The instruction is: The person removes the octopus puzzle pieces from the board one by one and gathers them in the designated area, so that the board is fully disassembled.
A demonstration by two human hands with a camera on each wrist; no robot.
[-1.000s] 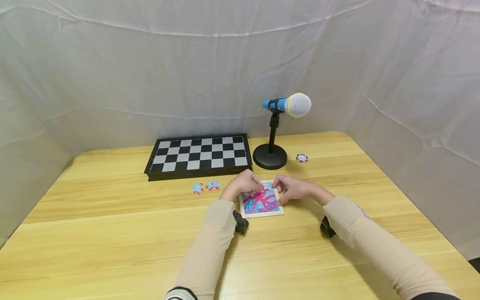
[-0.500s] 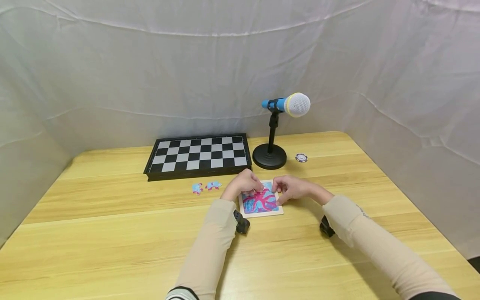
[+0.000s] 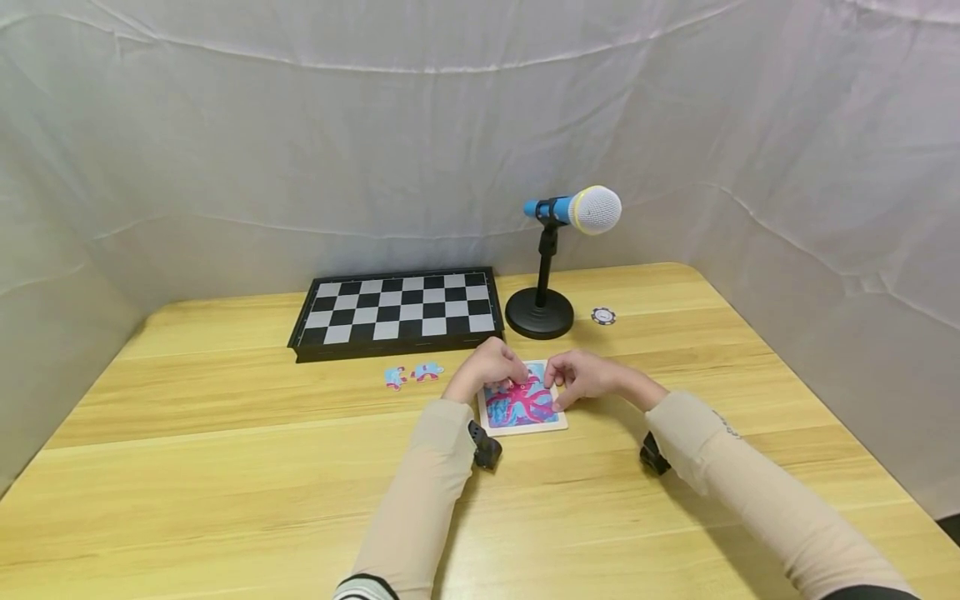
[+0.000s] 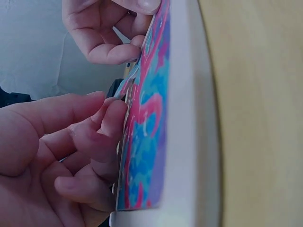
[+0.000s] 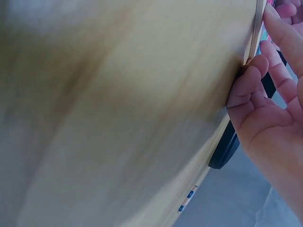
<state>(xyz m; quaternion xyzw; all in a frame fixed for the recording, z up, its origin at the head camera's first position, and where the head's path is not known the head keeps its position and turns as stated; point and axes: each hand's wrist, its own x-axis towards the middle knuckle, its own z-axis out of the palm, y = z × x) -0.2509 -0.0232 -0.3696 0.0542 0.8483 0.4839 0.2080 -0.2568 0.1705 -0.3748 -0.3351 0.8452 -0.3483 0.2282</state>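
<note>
A square jigsaw puzzle (image 3: 521, 408) with a pink octopus on blue lies in a pale wooden frame (image 3: 525, 430). At its upper left, my left hand (image 3: 489, 367) pinches a small puzzle piece (image 4: 125, 88), which stands tilted over the picture in the left wrist view. My right hand (image 3: 588, 375) grips the frame's right side, thumb and index finger at the edge and over the picture, the other fingers curled beside it in the right wrist view. Two loose blue and pink pieces, one puzzle piece (image 3: 395, 378) and another piece (image 3: 427, 372), lie left of the frame.
Behind the puzzle a black-and-white chessboard (image 3: 397, 308) lies on the wooden table (image 3: 247, 492). A blue microphone (image 3: 592, 210) on a black stand (image 3: 540, 315) stands to its right, with a poker chip (image 3: 603, 316) beside. Pale cloth (image 3: 375, 150) encloses the table.
Both hands stay at the puzzle almost unmoved. The left hand has shifted very slightly to the right; the loose pieces lie as before.
</note>
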